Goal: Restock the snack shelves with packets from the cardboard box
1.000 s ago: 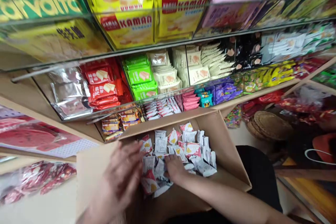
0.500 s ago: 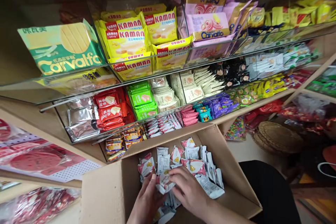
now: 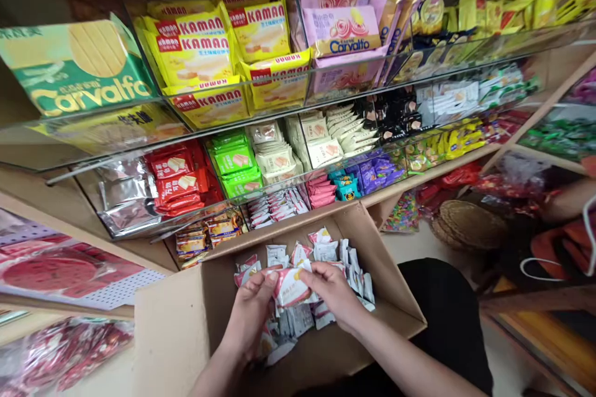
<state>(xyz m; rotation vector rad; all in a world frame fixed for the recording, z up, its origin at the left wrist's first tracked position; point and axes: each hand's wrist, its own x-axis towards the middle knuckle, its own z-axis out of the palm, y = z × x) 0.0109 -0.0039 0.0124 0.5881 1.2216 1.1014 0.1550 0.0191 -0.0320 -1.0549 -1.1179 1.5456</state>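
Between my two hands is a small pink-and-white snack packet [image 3: 291, 288], printed side up. My left hand [image 3: 254, 307] pinches its left end with thumb and fingers. At its right end, my right hand [image 3: 335, 291] grips the wrapper the same way. Both hands are over an open cardboard box [image 3: 170, 329]. Inside lie several more white and pink packets [image 3: 298, 321], some standing in a row along the right, others loose beneath my hands. My hands and the held packet hide part of the pile.
Glass-divided shelves hold yellow wafer packs [image 3: 195, 53], a green pack [image 3: 77, 68], red packets [image 3: 179, 180] and small pink-white packets [image 3: 279, 205]. At right are round woven mats [image 3: 468, 226], a black rounded surface [image 3: 442, 316] and another person's arm [image 3: 570, 205].
Both hands have lifted a packet from the pile and now hold it stretched flat by its ends. The view has shifted slightly, and another person's arm has appeared at the right edge.
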